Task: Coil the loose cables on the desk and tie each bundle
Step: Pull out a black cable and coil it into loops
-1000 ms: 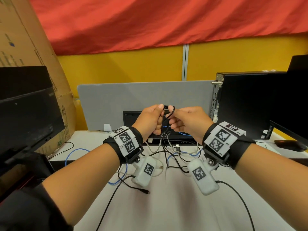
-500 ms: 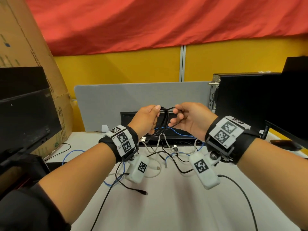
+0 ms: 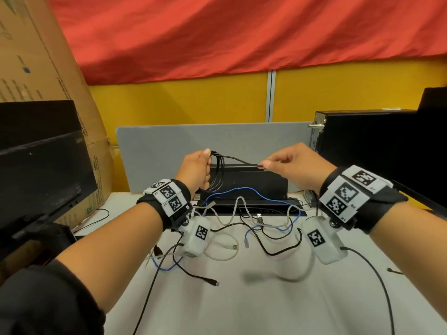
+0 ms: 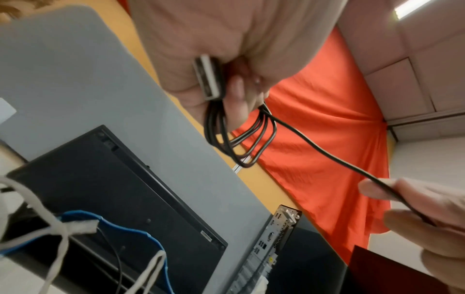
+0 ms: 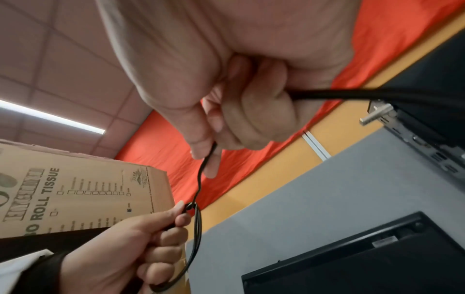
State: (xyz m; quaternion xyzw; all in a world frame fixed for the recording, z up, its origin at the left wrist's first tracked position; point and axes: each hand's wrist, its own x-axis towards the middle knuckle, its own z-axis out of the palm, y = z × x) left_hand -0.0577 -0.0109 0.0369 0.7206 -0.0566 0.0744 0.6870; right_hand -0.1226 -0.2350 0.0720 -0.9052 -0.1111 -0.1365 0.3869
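Observation:
My left hand (image 3: 200, 165) grips a coiled black cable (image 3: 217, 172) above the desk, its loops hanging below the fist. In the left wrist view the loops (image 4: 241, 137) and a silver USB plug (image 4: 206, 79) stick out of that fist. One strand of this cable (image 3: 238, 161) runs taut to the right, where my right hand (image 3: 273, 165) pinches its end between thumb and forefinger. The right wrist view shows the pinched strand (image 5: 203, 173) leading down to my left hand (image 5: 141, 244). Loose cables lie on the white desk (image 3: 242, 310) below: blue (image 3: 244, 189), grey (image 3: 242, 209) and black (image 3: 278, 247).
A black box (image 3: 249, 182) stands behind the cables against a grey divider (image 3: 169, 151). A monitor (image 3: 41, 175) and a cardboard box (image 3: 43, 68) stand on the left, a black computer case (image 3: 377, 151) on the right. A black cable (image 3: 377, 274) trails over the desk's right side.
My hands have drawn apart: the right hand has pulled the cable's end out to the right, so a strand now runs taut between the hands. The left hand keeps the coil.

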